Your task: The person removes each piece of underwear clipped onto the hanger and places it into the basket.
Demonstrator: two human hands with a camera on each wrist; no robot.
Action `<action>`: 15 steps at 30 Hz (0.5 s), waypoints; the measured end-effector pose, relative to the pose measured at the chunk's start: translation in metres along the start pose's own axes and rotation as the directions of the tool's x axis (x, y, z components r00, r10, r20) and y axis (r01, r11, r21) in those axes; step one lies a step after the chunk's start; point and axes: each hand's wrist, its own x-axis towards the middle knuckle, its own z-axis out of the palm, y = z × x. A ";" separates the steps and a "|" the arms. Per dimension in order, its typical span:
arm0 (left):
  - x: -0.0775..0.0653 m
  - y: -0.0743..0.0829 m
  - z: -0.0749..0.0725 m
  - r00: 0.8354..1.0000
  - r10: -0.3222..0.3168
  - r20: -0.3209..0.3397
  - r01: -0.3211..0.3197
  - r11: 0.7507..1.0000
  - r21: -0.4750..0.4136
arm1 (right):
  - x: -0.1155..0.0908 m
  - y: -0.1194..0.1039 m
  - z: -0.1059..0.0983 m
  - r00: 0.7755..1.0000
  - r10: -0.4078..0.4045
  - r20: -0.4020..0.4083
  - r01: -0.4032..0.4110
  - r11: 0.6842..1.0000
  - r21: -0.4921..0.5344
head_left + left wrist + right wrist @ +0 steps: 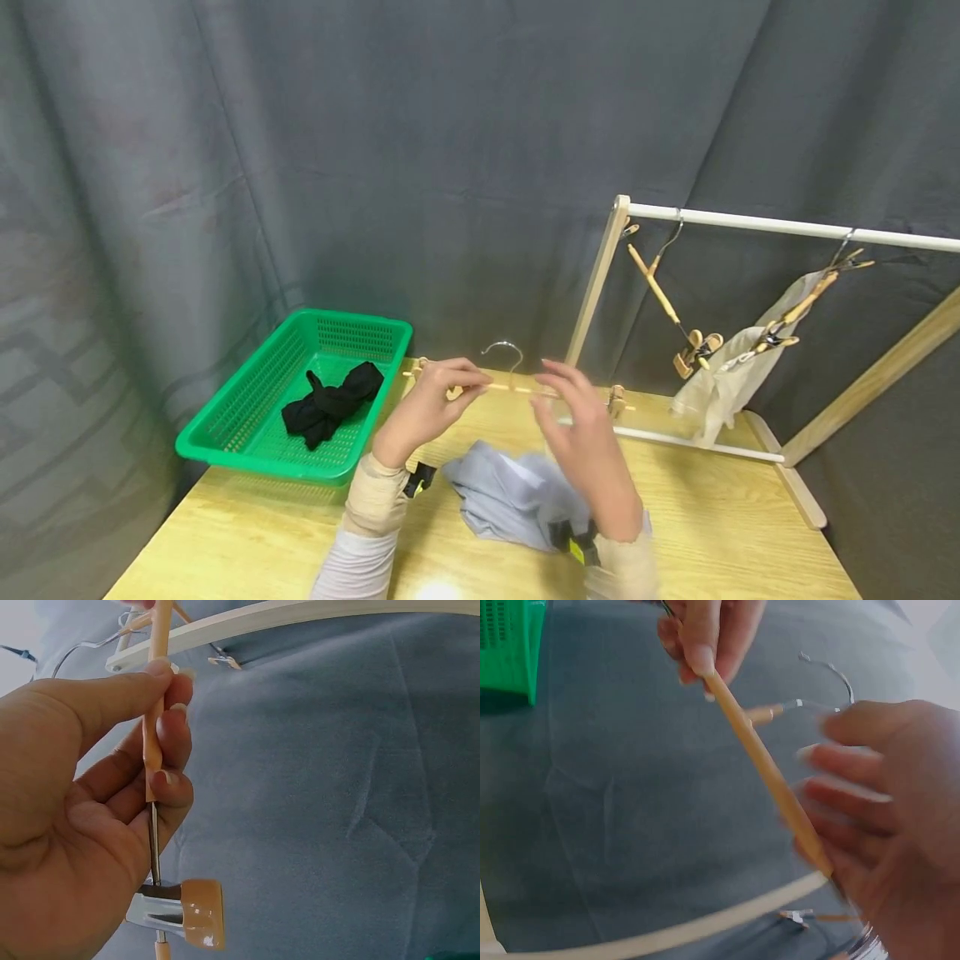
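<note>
My left hand (pixel 427 404) pinches the wooden bar of a clip hanger (pixel 769 769) between thumb and fingers, left of its metal hook. One of the hanger's clips (pixel 202 915) shows below that hand in the left wrist view. My right hand (pixel 588 437), blurred, is beside the bar's right half with fingers apart and loosely bent; whether they touch the bar is unclear. A second clip (pixel 617 402) sits at the bar's right end. Crumpled light blue cloth (pixel 483 492) lies on the table below both hands, partly covered by the right one.
At left stands a green basket (pixel 187 442) with black cloth (pixel 341 400) inside. A rack with a white rail (pixel 750 221) stands at right. From it hang a bare clip hanger (pixel 654 287) and another hanger holding beige cloth (pixel 720 392). Grey curtain (pixel 465 167) closes off the back.
</note>
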 end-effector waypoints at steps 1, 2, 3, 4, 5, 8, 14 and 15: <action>0.001 0.000 0.000 1.000 0.005 0.001 -0.005 1.000 0.003 | 0.000 -0.001 0.001 0.998 0.025 0.055 -0.023 0.999 -0.027; 0.002 0.000 0.000 1.000 0.008 0.005 -0.008 1.000 0.008 | -0.001 -0.002 0.002 0.993 0.053 0.103 -0.047 0.997 -0.055; 0.002 0.000 0.000 1.000 0.012 0.009 -0.012 1.000 0.013 | -0.001 -0.003 0.003 0.987 0.076 0.142 -0.065 0.994 -0.084; 0.002 0.000 0.001 1.000 0.014 0.015 -0.014 1.000 0.019 | -0.001 -0.004 0.004 0.980 0.101 0.172 -0.083 0.991 -0.106; 0.002 0.000 0.001 1.000 0.014 0.022 -0.015 1.000 0.024 | -0.001 -0.004 0.004 0.974 0.121 0.189 -0.098 0.987 -0.127; 0.002 0.000 0.002 0.999 0.010 0.040 -0.011 1.000 0.028 | -0.001 -0.005 0.003 0.964 0.170 0.204 -0.138 0.977 -0.162; 0.002 0.002 0.003 0.997 0.029 0.065 -0.032 0.999 0.040 | -0.004 -0.002 0.000 0.921 0.283 0.268 -0.233 0.951 -0.205; 0.002 0.002 0.004 0.997 0.033 0.068 -0.036 0.998 0.042 | -0.005 -0.001 0.000 0.912 0.296 0.285 -0.244 0.948 -0.206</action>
